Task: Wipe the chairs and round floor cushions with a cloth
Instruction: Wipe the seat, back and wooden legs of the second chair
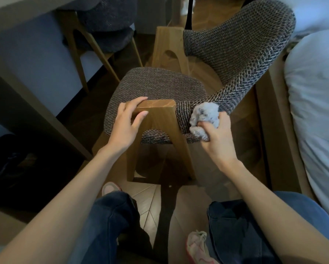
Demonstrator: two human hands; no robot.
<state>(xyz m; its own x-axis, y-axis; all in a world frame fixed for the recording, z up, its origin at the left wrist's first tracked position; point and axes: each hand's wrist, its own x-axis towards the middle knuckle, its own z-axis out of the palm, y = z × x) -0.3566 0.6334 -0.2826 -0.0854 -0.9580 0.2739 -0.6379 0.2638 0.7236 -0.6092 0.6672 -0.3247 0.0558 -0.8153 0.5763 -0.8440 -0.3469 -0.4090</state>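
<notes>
A chair (156,88) with a grey woven seat, curved woven backrest (241,46) and wooden legs stands in front of me. My left hand (127,121) grips the top of the near wooden leg frame (158,109), fingers curled over its edge. My right hand (215,138) holds a bunched light grey cloth (203,117) and presses it against the near end of the woven backrest, beside the seat edge.
A second dark upholstered chair (106,25) stands tucked under a table (17,12) at the upper left. A bed with white bedding (316,103) and a wooden frame runs along the right. My knees and shoes are below, on the wooden floor (148,199).
</notes>
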